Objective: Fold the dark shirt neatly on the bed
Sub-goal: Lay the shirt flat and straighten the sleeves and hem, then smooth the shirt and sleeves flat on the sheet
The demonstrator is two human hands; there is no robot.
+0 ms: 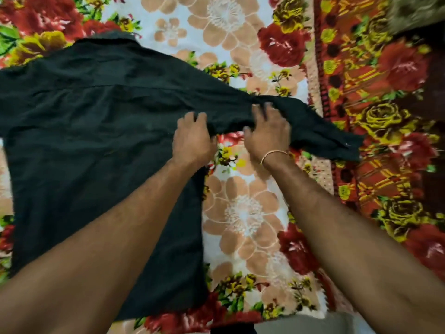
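While the dark shirt (pixel 96 131) lies back-up on the bed (pixel 243 213), collar toward its far edge, its sleeve (pixel 313 126) points right. My left hand (pixel 192 138) and right hand (pixel 267 131) both grip this sleeve.

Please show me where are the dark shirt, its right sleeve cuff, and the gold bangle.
dark shirt (pixel 96 131): head view, on the middle of the back panel.
sleeve cuff (pixel 344 147): head view, on the sleeve's far end, near the button.
gold bangle (pixel 273 155): head view, on the band at the right wrist.

Item count: one dark shirt (pixel 96 131), one floral blanket (pixel 243 213), two hands, left hand (pixel 192 141) and right hand (pixel 267 133), one bangle (pixel 273 155).
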